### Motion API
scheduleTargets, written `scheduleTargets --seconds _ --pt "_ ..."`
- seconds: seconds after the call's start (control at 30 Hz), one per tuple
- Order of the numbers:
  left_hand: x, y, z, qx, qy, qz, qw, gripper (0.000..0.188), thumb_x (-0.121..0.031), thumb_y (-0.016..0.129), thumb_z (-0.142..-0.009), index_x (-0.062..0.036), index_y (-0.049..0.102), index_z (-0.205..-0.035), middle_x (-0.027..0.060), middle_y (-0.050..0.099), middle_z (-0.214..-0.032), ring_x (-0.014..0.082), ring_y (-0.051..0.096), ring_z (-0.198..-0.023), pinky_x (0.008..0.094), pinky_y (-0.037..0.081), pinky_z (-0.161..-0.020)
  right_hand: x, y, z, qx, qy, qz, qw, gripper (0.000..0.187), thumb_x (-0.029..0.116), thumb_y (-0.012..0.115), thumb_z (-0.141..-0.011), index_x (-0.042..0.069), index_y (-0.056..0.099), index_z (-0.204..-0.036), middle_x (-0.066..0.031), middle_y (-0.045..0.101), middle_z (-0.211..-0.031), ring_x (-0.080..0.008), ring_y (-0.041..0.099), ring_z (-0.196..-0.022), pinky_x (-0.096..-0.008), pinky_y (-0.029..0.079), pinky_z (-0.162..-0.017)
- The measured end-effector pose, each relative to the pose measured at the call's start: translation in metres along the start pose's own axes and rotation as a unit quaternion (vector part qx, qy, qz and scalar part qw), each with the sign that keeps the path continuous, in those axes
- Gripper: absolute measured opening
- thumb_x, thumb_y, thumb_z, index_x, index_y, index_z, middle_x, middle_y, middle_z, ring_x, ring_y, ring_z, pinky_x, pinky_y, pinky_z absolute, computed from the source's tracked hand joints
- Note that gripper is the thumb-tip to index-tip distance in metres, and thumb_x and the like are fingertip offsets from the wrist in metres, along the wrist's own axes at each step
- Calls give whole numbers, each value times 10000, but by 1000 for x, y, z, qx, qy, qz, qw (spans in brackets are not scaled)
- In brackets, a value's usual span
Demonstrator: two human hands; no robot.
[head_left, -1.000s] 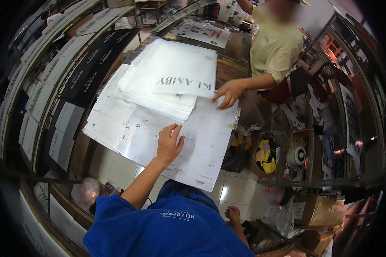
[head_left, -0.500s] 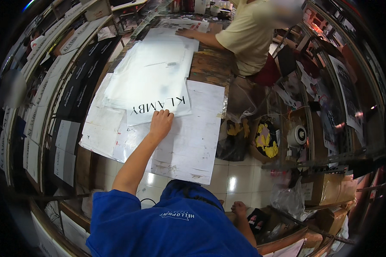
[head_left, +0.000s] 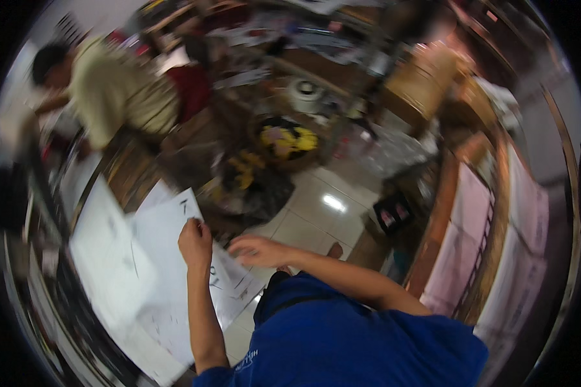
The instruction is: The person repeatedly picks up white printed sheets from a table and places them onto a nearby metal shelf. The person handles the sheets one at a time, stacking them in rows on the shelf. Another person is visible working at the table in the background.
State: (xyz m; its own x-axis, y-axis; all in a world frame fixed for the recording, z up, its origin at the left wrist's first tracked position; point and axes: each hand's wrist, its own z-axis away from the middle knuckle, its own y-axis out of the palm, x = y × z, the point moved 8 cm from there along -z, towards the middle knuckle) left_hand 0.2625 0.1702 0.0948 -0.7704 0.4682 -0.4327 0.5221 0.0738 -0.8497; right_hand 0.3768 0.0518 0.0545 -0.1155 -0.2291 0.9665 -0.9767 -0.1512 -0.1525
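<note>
My left hand (head_left: 195,242) is closed in a pinch on a pale plastic bag (head_left: 181,208) with black lettering. More of the bag shows below and beside that hand, partly hidden by it. My right hand (head_left: 254,250) reaches in from the right, close to the bag's edge, its fingers stretched out and apart. To the left, a stack of similar pale bags (head_left: 110,251) lies on a white board (head_left: 164,329) on the table. Motion smears much of the picture.
A co-worker in a light yellow shirt (head_left: 119,90) leans over the far left side. A basket of yellow scraps (head_left: 287,143) stands on the floor beside a black plastic sack (head_left: 265,198). Cardboard boxes (head_left: 423,84) and racks of pale panels (head_left: 458,235) line the right.
My view has swung to the right. My left hand has lifted the lettered bag from the stack toward the right, and my right hand has come up from my side to meet it.
</note>
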Motion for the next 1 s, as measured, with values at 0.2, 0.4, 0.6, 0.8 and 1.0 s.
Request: scheduleTargets --seconds 0.2,0.4,0.6,0.8,1.0 --pt "-111 70 -24 126 -43 189 973 138 -84 589 -854 39 600 -917 143 635 -673 222 642 -618 328 479 -547 -25 -71 28 -176 130 58 974 179 61 549 -836 16 606 -999 -139 610 -1015 -262 604 -945 -352 464 -827" --pt "-165 75 -13 80 90 274 954 261 -125 561 -924 54 575 -1113 59 592 -809 95 525 -676 227 447 -580 -43 -239 176 -337 155 75 926 181 -12 503 -812 12 609 -957 -70 630 -924 -169 587 -892 -303 465 -820" --pt "-162 120 30 177 57 111 976 246 -127 546 -920 91 575 -1031 141 613 -826 192 559 -699 308 468 -625 -5 -430 462 -581 337 265 691 201 83 526 -731 -3 648 -865 -79 629 -781 -152 559 -714 -301 475 -658" --pt "-178 236 120 394 35 62 916 184 -31 590 -851 82 621 -992 155 591 -699 204 544 -527 329 425 -467 -14 -500 750 -755 397 334 400 175 89 516 -754 18 649 -842 -56 640 -780 -153 588 -756 -290 469 -732" --pt "-172 331 204 544 27 82 834 246 -163 595 -901 15 637 -1066 179 659 -837 266 626 -704 360 503 -620 -25 -530 919 -693 566 385 225 193 122 529 -755 123 694 -855 -103 695 -881 -259 649 -859 -372 487 -799"
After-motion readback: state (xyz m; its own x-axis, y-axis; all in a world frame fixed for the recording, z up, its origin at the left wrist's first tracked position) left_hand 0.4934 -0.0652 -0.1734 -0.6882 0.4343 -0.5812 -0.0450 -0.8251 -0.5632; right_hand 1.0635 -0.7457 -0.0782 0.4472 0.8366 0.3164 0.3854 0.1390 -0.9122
